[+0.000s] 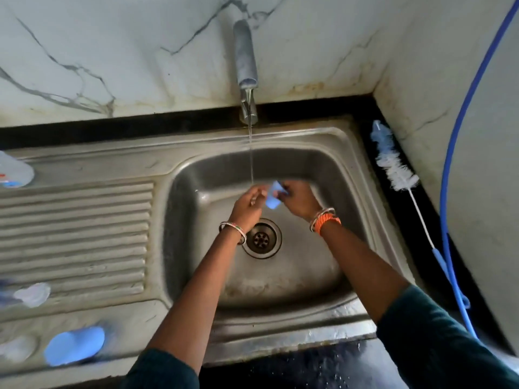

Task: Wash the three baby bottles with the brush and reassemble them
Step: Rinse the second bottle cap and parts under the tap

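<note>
Over the steel sink basin (280, 279), under a thin stream from the tap (247, 80), both hands hold a small light-blue bottle part (273, 196). My left hand (248, 204) grips its left side and my right hand (297, 200) grips its right side. The part is blurred and partly hidden by my fingers. The white and blue bottle brush (396, 169) lies on the black counter at the right of the sink. A blue cap (74, 345) lies on the drainboard at the lower left, with a clear teat (32, 294) above it. A clear bottle (14, 171) shows at the left edge.
The ribbed drainboard (75, 237) takes up the left side. The drain (261, 238) sits in the middle of the basin, below my wrists. A blue hose (455, 164) runs down the right wall. Marble wall tiles close in the back and right. Another clear part (16, 349) lies at bottom left.
</note>
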A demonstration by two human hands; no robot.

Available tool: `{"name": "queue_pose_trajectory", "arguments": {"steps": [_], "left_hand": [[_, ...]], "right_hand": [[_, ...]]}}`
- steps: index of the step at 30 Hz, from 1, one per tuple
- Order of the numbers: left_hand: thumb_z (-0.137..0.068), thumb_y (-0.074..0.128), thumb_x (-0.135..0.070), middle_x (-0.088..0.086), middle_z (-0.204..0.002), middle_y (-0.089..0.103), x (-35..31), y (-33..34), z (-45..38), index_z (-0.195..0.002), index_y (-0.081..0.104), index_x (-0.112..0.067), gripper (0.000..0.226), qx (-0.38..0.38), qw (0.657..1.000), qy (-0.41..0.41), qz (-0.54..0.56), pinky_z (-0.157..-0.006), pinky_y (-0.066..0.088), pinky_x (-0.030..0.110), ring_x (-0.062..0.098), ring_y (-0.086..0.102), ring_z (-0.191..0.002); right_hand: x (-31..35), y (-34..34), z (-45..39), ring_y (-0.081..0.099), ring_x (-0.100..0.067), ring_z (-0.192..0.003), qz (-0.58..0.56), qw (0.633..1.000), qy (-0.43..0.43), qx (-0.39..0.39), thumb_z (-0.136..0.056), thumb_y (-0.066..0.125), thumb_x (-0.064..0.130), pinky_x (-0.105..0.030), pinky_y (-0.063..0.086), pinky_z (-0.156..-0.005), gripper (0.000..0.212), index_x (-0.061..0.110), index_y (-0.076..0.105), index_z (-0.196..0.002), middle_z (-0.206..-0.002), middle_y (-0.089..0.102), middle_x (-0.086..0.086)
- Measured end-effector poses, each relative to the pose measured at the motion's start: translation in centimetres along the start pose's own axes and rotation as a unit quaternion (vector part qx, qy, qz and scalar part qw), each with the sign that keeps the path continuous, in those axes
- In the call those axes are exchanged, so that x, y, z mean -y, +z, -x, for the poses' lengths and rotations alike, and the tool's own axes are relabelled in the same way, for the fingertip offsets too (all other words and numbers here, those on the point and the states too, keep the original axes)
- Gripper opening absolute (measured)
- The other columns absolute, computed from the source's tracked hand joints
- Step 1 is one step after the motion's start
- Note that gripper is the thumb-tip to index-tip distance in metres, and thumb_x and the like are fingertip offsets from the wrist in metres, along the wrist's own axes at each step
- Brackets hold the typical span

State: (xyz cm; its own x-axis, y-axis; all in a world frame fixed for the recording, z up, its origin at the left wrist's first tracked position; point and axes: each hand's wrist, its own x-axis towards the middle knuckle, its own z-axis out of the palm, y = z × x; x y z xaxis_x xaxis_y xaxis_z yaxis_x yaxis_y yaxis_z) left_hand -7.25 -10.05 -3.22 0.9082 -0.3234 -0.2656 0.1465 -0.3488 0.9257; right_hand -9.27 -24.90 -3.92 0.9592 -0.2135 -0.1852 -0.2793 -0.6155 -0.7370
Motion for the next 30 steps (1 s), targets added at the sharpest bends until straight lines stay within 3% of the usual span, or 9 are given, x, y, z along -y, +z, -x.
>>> {"name": "queue_pose_trajectory", "arguments": {"steps": [3,11,15,19,22,24,26,28,30], "left_hand": [[-0.100,0.038,-0.037,-0.001,-0.088,0.058,-3.6,-1.1,-1.4,-0.110,0.053,-0.019,0.026,-0.036,0.995,0.010,0.087,-0.061,0.049,0.027,0.007,0.055,-0.071],[-0.100,0.017,-0.039,-0.003,-0.035,0.036,-8.1,-4.1,-4.1,-0.063,0.040,-0.013,0.051,-0.083,0.951,-0.158,0.250,-0.033,0.021,0.011,0.010,0.029,-0.027],[-0.099,0.038,-0.031,0.013,-0.068,0.061,-7.4,-2.5,-3.5,-0.079,0.051,-0.012,0.031,-0.290,0.953,0.086,-0.031,-0.051,0.038,0.029,0.027,0.053,-0.058],[-0.098,0.038,-0.031,0.006,-0.074,0.058,-6.3,-2.4,-2.8,-0.095,0.050,-0.006,0.028,-0.315,0.914,0.242,-0.079,-0.055,0.032,0.023,0.017,0.052,-0.064],[-0.092,0.031,-0.038,0.006,-0.061,0.048,-7.4,-3.6,-3.3,-0.075,0.048,-0.009,0.038,-0.257,0.958,0.008,0.125,-0.049,0.027,0.026,0.019,0.043,-0.052],[-0.093,0.027,-0.042,0.000,-0.042,0.033,-8.4,-4.4,-3.0,-0.060,0.038,-0.014,0.045,-0.119,0.908,-0.212,0.342,-0.039,0.021,0.016,0.012,0.030,-0.033],[-0.094,0.027,-0.046,-0.003,-0.033,0.027,-8.2,-4.7,-3.0,-0.055,0.034,-0.016,0.050,-0.082,0.888,-0.252,0.375,-0.033,0.017,0.010,0.008,0.024,-0.025],[-0.097,0.027,-0.045,0.010,-0.042,0.049,-8.3,-4.2,-2.9,-0.059,0.048,-0.006,0.057,-0.130,0.929,-0.189,0.291,-0.037,0.034,0.020,0.022,0.048,-0.036],[-0.098,0.032,-0.035,0.024,-0.072,0.065,-7.4,-3.3,-2.9,-0.081,0.062,0.001,0.050,-0.316,0.948,-0.020,0.020,-0.054,0.039,0.034,0.036,0.062,-0.067]], "right_hand": [[6.5,-1.4,-1.9,0.040,-0.005,-0.047,-0.211,0.975,-0.011,-0.063,-0.092,0.063,0.028,-0.023,0.034,-0.049,0.040,0.011,0.054,-0.057,-0.047,0.046,0.004],[11.2,-2.3,-3.4,0.051,-0.003,-0.057,-0.287,0.952,-0.105,-0.012,-0.089,0.063,0.006,-0.017,0.039,-0.056,0.010,0.004,0.065,-0.079,-0.060,0.059,0.006],[12.0,-1.2,-4.1,0.043,-0.016,-0.055,-0.308,0.944,0.013,-0.117,-0.085,0.069,0.038,-0.029,0.035,-0.053,0.040,0.007,0.060,-0.062,-0.058,0.051,-0.010],[13.3,-0.8,-4.4,0.059,-0.017,-0.063,-0.310,0.946,0.046,-0.083,-0.092,0.059,0.037,-0.032,0.047,-0.063,0.035,0.015,0.061,-0.064,-0.067,0.063,-0.007],[12.6,-0.6,-3.8,0.055,-0.012,-0.063,-0.232,0.969,-0.066,-0.047,-0.092,0.059,0.033,-0.029,0.043,-0.063,0.025,0.021,0.060,-0.071,-0.066,0.060,0.002],[12.0,-0.6,-3.4,0.058,-0.014,-0.066,-0.165,0.973,-0.157,-0.042,-0.089,0.062,0.033,-0.030,0.045,-0.064,0.017,0.021,0.061,-0.078,-0.069,0.061,0.003],[11.7,-0.5,-3.5,0.054,-0.015,-0.059,-0.156,0.969,-0.187,-0.049,-0.085,0.064,0.039,-0.032,0.043,-0.056,0.028,0.018,0.060,-0.068,-0.062,0.059,-0.003],[11.9,-0.5,-3.8,0.047,-0.013,-0.051,-0.177,0.972,-0.131,-0.083,-0.083,0.066,0.044,-0.032,0.038,-0.051,0.042,0.015,0.055,-0.055,-0.054,0.054,-0.007],[12.5,-0.4,-4.1,0.044,-0.012,-0.049,-0.217,0.970,-0.028,-0.104,-0.086,0.066,0.041,-0.028,0.036,-0.051,0.045,0.014,0.054,-0.051,-0.051,0.051,-0.005]]}}
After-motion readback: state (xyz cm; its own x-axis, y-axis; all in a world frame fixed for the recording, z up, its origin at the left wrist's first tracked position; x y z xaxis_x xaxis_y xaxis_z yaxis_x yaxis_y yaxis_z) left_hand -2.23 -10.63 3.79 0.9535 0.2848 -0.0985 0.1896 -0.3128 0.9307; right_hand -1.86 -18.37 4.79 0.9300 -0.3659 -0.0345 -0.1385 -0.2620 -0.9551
